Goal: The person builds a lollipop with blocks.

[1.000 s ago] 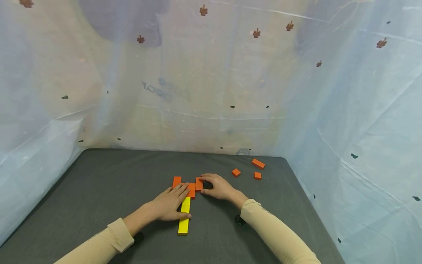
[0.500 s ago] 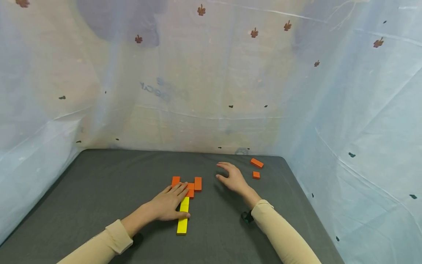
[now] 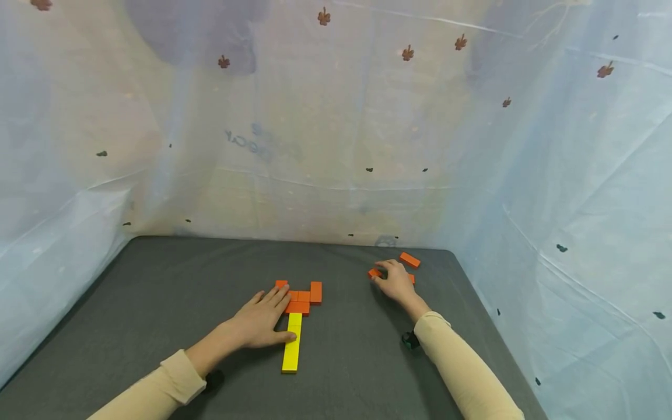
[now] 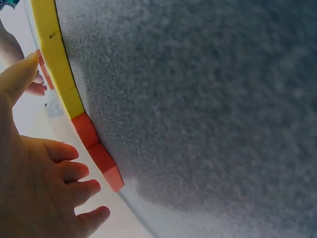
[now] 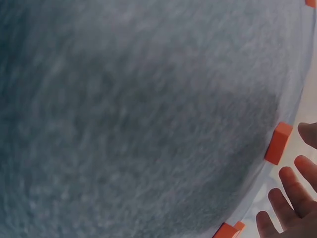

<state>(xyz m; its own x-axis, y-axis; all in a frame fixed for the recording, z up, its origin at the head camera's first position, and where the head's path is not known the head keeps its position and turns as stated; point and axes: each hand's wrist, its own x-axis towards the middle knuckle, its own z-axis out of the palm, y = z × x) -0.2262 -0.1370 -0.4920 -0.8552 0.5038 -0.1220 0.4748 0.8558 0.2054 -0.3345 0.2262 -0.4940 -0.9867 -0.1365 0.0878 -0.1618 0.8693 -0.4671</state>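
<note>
Small orange block (image 3: 373, 273), one: on the desk (image 3: 157, 303), toward its far right, just beside my right hand (image 3: 397, 284). My right thumb and fingers are apart, tips at the block; whether they touch it I cannot tell.

Loose companions, two: one short orange block (image 3: 412, 279), partly hidden by my right hand; one oblong orange block (image 3: 410, 259), lying slantwise farther off. Loose orange, in all: three.

Laid-out figure, one, near the middle of the desk. Orange pieces visible in it, five: two small squares side by side, one crosswise bar (image 3: 297, 308) below them, one upright block (image 3: 316, 293) at the right, one left block (image 3: 282, 283) partly covered. Below the bar, one yellow strip (image 3: 291, 353), at least two pieces by its seam.

My left hand (image 3: 257, 324), one: fingers straight and apart, over the left block; thumb over the strip.

Sleeves, two, beige. Sheeting (image 3: 315, 116) behind, pale, with seven brown leaf marks.
</note>
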